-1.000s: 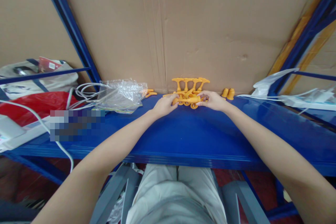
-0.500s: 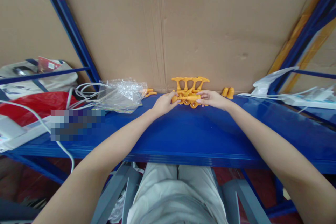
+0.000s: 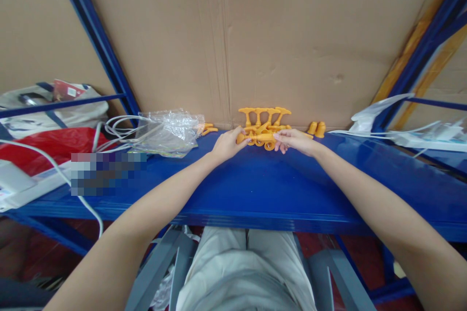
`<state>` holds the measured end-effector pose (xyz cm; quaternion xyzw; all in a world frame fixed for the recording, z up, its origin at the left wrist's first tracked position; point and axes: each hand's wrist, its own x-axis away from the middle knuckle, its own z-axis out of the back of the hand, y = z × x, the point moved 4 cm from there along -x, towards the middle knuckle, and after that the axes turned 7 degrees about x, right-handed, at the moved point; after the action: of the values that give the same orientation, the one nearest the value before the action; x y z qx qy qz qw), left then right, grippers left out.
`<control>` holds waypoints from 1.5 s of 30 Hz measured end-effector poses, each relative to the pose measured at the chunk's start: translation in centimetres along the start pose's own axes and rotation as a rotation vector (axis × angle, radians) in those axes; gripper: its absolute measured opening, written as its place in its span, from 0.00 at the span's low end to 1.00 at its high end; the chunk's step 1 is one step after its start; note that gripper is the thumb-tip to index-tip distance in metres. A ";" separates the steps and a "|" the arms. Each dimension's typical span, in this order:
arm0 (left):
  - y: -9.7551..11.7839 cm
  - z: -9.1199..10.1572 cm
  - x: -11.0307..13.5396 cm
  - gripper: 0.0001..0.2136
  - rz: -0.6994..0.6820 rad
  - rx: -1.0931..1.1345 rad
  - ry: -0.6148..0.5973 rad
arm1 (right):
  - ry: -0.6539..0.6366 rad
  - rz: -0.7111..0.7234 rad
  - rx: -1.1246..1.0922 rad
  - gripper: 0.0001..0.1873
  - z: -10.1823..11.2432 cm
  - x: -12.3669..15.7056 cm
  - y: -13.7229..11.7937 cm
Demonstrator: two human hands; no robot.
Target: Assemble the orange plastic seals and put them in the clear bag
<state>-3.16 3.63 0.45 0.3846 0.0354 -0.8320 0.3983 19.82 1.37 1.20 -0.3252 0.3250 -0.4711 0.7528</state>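
My left hand (image 3: 229, 143) is closed round the left end of a yellow plastic tube-like piece (image 3: 263, 137). At the piece's right end, the thumb and fingertips of my right hand (image 3: 295, 140) pinch it, and the lower fingers curl beneath. A thin yellow tip (image 3: 308, 135) shows past the back of my right hand; I cannot tell whether it belongs to the held piece. Just beyond both hands, several yellow T-shaped plastic parts (image 3: 268, 112) stand upright in a row. Round, hollow yellow parts (image 3: 269, 146) show below the held piece, partly hidden.
Two short yellow caps (image 3: 320, 129) stand right of my hands. Left of them lie a clear plastic bag (image 3: 168, 133), small curved yellow parts (image 3: 209, 129) and white cables (image 3: 116, 126). A cardboard panel (image 3: 292, 43) backs the blue table (image 3: 262, 184).
My right hand has turned slightly, its lower fingers dropping, and a thin yellow tip now shows behind it. The left hand stays almost where it was.
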 end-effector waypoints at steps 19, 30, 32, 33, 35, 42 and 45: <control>0.0 0.0 -0.1 0.12 0.067 0.043 0.034 | -0.011 0.053 -0.038 0.20 -0.6 -0.3 0.2; 0.0 0.4 -0.2 0.12 0.010 0.053 0.054 | -0.036 -0.030 -0.027 0.32 -1.0 -0.2 -0.2; 0.0 0.4 -0.3 0.12 0.020 0.055 0.047 | 0.018 -0.015 -0.033 0.25 -0.6 -0.3 -0.2; 0.0 0.5 -0.3 0.12 0.024 0.054 0.044 | 0.042 -0.004 -0.032 0.23 -0.4 -0.3 -0.2; 0.0 0.5 -0.3 0.12 0.027 0.050 0.042 | 0.078 0.015 -0.023 0.24 -0.2 -0.4 -0.1; 0.1 0.5 -0.1 0.12 -0.022 0.031 0.060 | 0.047 0.068 0.026 0.25 -0.3 -0.1 -0.8; 0.2 0.5 -0.1 0.12 -0.029 0.025 0.057 | 0.048 0.040 0.034 0.29 -0.4 -0.1 -0.8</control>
<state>-3.28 3.33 0.89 0.4126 0.0417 -0.8267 0.3803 19.04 1.12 1.65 -0.2946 0.3412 -0.4691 0.7595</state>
